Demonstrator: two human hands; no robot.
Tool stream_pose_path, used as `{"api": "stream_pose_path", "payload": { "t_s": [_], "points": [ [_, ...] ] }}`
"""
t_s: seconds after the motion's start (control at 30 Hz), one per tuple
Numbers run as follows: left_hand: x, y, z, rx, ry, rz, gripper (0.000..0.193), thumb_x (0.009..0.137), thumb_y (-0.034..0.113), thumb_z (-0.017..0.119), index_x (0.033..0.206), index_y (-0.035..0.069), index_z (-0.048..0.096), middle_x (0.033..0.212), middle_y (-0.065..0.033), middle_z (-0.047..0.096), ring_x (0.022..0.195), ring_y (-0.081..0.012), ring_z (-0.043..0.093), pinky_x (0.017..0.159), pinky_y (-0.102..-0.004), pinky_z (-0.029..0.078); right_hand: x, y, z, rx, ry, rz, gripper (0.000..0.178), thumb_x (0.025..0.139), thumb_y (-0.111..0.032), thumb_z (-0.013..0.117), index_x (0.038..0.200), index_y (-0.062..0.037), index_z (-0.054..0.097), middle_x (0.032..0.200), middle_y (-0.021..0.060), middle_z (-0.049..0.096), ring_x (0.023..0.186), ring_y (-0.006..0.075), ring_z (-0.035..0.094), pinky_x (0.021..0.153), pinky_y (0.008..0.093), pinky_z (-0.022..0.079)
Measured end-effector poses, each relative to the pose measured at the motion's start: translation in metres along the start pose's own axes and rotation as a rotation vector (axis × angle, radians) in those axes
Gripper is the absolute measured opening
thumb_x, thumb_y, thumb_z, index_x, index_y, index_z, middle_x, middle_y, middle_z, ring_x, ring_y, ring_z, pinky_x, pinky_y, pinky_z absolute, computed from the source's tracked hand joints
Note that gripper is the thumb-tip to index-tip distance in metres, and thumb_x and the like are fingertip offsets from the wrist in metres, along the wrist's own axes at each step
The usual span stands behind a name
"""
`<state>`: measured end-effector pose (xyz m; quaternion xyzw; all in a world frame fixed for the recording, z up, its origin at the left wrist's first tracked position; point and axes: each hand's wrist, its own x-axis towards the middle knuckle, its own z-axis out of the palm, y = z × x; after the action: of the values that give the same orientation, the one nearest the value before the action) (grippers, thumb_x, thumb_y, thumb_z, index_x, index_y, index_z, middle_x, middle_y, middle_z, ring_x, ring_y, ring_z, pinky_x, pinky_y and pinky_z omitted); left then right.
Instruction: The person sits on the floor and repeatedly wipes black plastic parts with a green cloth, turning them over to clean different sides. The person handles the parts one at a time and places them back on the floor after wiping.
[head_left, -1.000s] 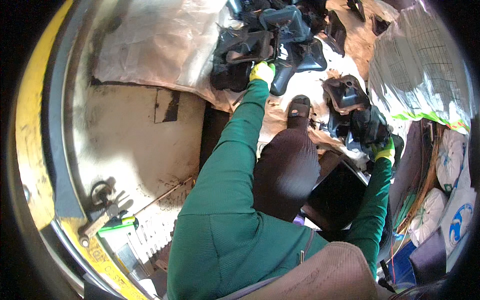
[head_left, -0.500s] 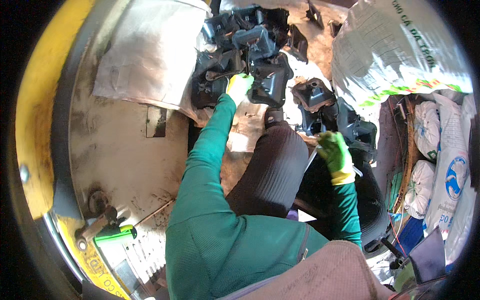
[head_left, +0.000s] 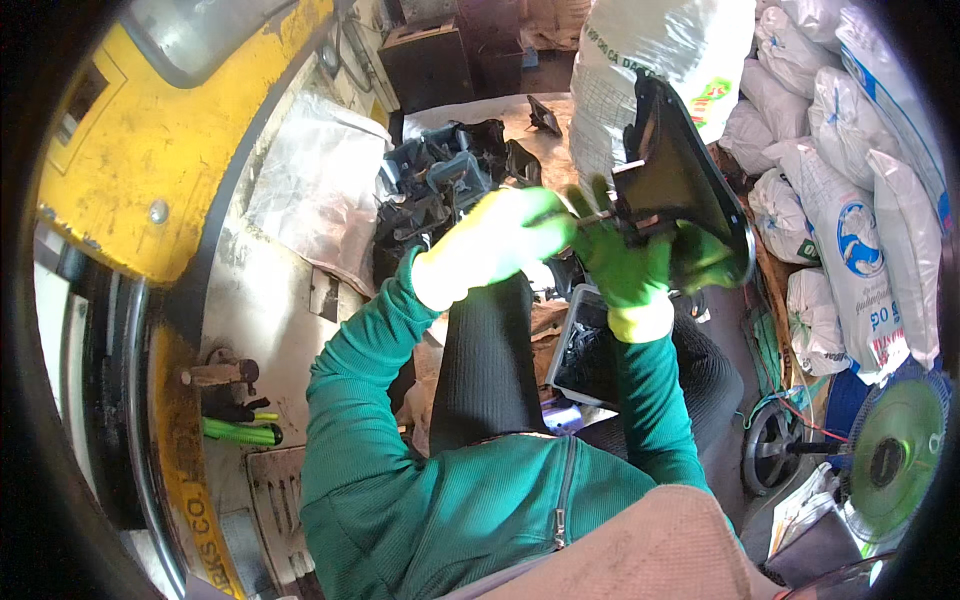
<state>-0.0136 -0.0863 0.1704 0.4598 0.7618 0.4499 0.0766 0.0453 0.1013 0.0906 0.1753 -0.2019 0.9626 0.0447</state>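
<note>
The right hand (head_left: 635, 260) is closed on a black molded part (head_left: 690, 170) and is the nearer of the two to it. From that grip the part rises up and to the right: its long axis slants from a narrow top end, above the hand, down to a broad, rounded lower corner at the hand's right. The left hand (head_left: 500, 245) comes in from the left, its fingertips right beside the right hand's fingers, well short of the part's far edge. Its fingers are bunched and blurred, so I cannot tell whether they grip anything; something thin may lie between the hands. Beyond the left hand is a pile of black parts (head_left: 458, 178); below the grip, beside the right forearm, sits a grey bin (head_left: 564, 342). A white sack (head_left: 605, 95) stands behind the part.
</note>
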Motion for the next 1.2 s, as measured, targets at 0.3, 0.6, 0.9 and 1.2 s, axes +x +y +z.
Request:
{"api": "stream_pose_path", "payload": {
  "t_s": [0.3, 0.6, 0.9, 1.2],
  "points": [
    [-0.076, -0.017, 0.116, -1.185, -0.228, -0.760, 0.038, 0.097, 0.017, 0.054, 0.130, -0.001, 0.056, 0.071, 0.0036, 0.049, 0.052, -0.0054, 0.041, 0.043, -0.0214, 0.030, -0.172, -0.104, -0.110, -0.970, 0.388, -0.203, 0.066, 0.088, -0.036, 0.068, 0.143, -0.0094, 0.044, 0.143, 0.0155, 0.045, 0.130, 0.0406, 0.042, 0.109, 0.0570, 0.033],
    [-0.163, 0.016, 0.191, -0.628, -0.058, -0.996, 0.034, 0.097, 0.013, 0.056, 0.130, 0.002, 0.057, 0.077, 0.0025, 0.055, 0.059, -0.0043, 0.047, 0.054, -0.0207, 0.040, -0.292, -0.040, -0.198, -1.461, 0.674, -0.041, 0.052, 0.093, -0.028, 0.061, 0.138, -0.0067, 0.047, 0.131, 0.0128, 0.052, 0.118, 0.0307, 0.050, 0.101, 0.0463, 0.041],
    [-0.071, -0.010, 0.188, -0.022, -0.158, -0.253, 0.044, 0.097, 0.013, 0.057, 0.139, 0.004, 0.052, 0.078, -0.0109, 0.062, 0.060, -0.0139, 0.055, 0.058, -0.0305, 0.047, -0.248, -0.040, -0.213, -1.400, 0.622, -0.029, 0.039, 0.098, -0.020, 0.055, 0.133, -0.0040, 0.051, 0.120, 0.0101, 0.060, 0.107, 0.0209, 0.059, 0.093, 0.0355, 0.049],
    [-0.058, -0.045, 0.226, 0.161, -0.302, -0.206, 0.047, 0.096, 0.024, 0.058, 0.142, 0.014, 0.051, 0.093, -0.0241, 0.068, 0.079, -0.0410, 0.067, 0.065, -0.0449, 0.052, -0.221, -0.051, -0.173, -1.532, 0.791, -0.051, 0.031, 0.094, -0.016, 0.054, 0.122, -0.0027, 0.057, 0.104, 0.0124, 0.064, 0.092, 0.0244, 0.061, 0.082, 0.0368, 0.051]
  ]
}}
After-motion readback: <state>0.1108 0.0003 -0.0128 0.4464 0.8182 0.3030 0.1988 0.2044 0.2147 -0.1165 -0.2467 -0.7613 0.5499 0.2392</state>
